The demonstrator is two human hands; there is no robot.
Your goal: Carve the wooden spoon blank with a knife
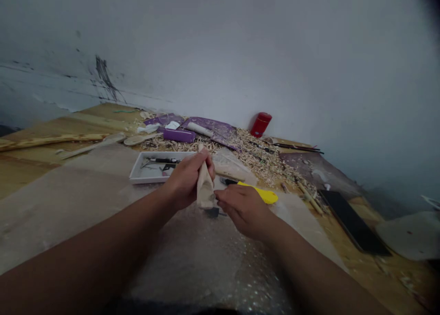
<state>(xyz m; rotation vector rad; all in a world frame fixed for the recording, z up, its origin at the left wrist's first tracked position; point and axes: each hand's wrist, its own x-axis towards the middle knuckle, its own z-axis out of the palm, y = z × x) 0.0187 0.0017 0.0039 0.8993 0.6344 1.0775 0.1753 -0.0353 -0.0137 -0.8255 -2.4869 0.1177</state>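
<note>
My left hand [189, 175] is wrapped round a pale wooden spoon blank [205, 187], its hollowed end pointing towards me. The fingers of my right hand [245, 209] are pinched together at the right edge of that hollow. Whatever sits between those fingertips is hidden. Below the spoon blank a small dark flat piece [213, 212] shows, too unclear to name. Just behind my right hand lies a yellow-handled knife [263, 193] with a dark front end. A white tray [135, 173] with a black-handled tool [165, 160] in it stands left of the spoon blank.
Wood shavings [261, 161] are heaped along the back. Purple cloth [220, 127], a purple block [178, 135] and a red case [261, 124] lie near the wall. Wooden spoons [140, 139] rest at left. A black flat slab [354, 221] lies at right. Translucent sheeting [85, 191] covers the table.
</note>
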